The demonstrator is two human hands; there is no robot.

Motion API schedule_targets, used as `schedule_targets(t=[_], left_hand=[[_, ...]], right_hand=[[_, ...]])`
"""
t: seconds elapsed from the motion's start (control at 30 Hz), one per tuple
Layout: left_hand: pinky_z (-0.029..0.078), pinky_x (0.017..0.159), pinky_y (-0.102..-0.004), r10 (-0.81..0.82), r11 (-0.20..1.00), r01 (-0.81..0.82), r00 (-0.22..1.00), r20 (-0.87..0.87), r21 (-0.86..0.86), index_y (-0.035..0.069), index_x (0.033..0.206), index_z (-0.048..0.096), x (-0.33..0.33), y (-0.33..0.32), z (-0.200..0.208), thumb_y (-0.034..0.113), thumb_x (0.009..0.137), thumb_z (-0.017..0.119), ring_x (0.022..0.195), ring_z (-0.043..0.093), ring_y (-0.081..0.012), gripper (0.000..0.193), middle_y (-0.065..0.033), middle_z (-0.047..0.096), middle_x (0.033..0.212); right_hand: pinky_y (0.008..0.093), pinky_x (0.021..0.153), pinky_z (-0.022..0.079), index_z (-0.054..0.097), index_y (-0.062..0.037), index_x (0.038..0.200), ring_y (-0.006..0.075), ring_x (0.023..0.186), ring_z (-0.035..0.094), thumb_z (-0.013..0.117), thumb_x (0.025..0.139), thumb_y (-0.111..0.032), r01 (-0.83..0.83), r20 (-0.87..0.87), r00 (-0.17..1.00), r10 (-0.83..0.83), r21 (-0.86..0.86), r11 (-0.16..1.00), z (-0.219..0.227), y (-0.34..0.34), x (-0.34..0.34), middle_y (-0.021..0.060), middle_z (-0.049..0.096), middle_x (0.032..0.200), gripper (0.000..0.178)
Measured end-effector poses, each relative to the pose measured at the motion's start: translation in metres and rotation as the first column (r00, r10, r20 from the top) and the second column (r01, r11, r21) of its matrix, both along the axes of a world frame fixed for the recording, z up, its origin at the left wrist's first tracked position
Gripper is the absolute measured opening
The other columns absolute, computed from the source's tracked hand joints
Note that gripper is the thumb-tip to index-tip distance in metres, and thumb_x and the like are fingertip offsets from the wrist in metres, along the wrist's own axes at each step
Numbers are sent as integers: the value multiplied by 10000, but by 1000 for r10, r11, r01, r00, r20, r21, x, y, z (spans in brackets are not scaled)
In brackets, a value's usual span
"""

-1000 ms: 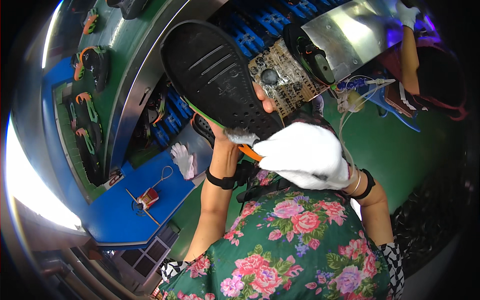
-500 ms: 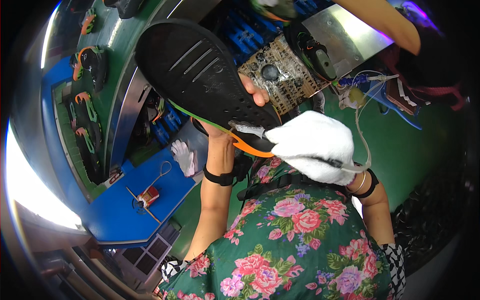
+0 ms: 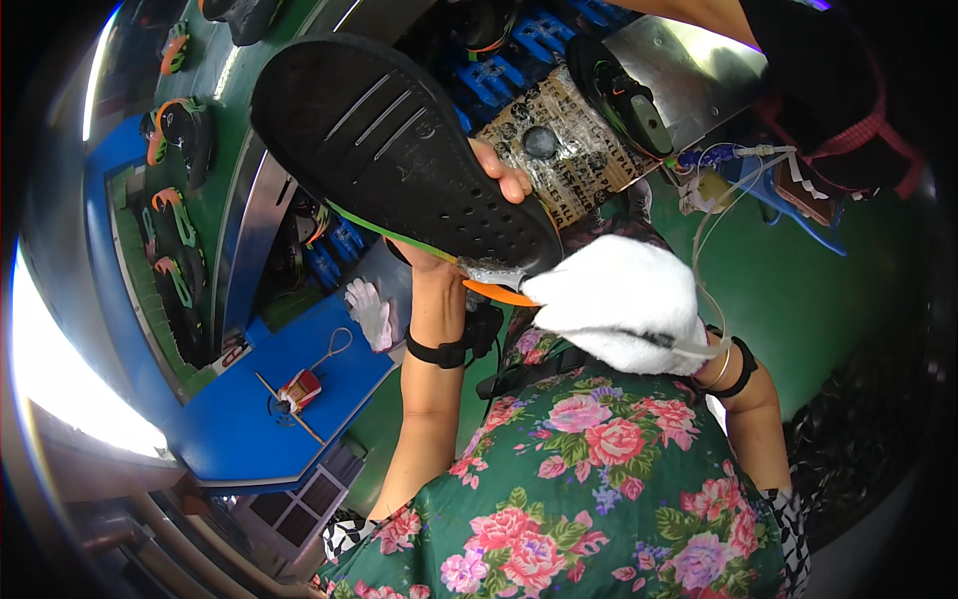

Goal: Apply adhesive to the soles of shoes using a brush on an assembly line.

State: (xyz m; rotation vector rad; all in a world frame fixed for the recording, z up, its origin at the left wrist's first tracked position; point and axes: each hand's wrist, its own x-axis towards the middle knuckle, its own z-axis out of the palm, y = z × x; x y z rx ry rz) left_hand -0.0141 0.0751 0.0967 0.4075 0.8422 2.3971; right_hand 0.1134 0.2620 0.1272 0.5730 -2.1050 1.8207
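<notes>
A black shoe (image 3: pixel 399 150) with an orange and green edge is held sole-up in front of me. My left hand (image 3: pixel 479 200) grips it from underneath, its fingertips showing past the sole's right edge. My right hand (image 3: pixel 619 304), in a white glove, is closed at the shoe's heel end. It pinches a thin tool whose tip touches the orange rim, with a thin cord trailing back past the wrist.
A green conveyor (image 3: pixel 215 120) with several black and orange shoes runs at the left. A blue bench (image 3: pixel 249 419) holds a spare white glove (image 3: pixel 371 311) and a small red tool (image 3: pixel 299 389). Another black shoe (image 3: pixel 619 95) lies on a metal plate (image 3: pixel 699 70). Another person's arm (image 3: pixel 798 60) reaches in at the top right.
The shoe has swung left and risen toward the camera. My gloved right hand has slid right along its heel end. The other person's arm has moved in at the top.
</notes>
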Motion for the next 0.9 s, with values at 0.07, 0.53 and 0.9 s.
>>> schedule_targets(t=[0.07, 0.53, 0.9], left_hand=[[502, 894, -454, 6, 1000, -6, 1000, 13, -7, -68, 1078, 565, 0, -2, -2, 602, 951, 543, 848, 644, -291, 683, -166, 609, 934], [522, 909, -476, -54, 997, 61, 987, -154, 40, -95, 1094, 582, -11, 6, 1, 424, 987, 591, 879, 665, -304, 530, -170, 603, 995], [501, 844, -447, -65, 997, 69, 987, -146, 26, -80, 1106, 602, -13, 9, 0, 657, 909, 578, 886, 672, -312, 763, -179, 645, 1003]], right_hand=[[344, 740, 565, 788, -90, 992, 245, 852, 718, 791, 740, -23, 3, 86, 996, 2, -59, 998, -1, 5, 1, 79, 767, 1014, 261], [346, 738, 564, 783, -40, 950, 259, 838, 720, 788, 745, 9, 11, 130, 991, 3, -106, 994, -1, 14, 0, 114, 766, 960, 211], [345, 728, 566, 787, -65, 933, 251, 837, 721, 806, 738, -14, 28, 87, 996, -22, -62, 998, -1, 18, 2, 95, 769, 973, 203]])
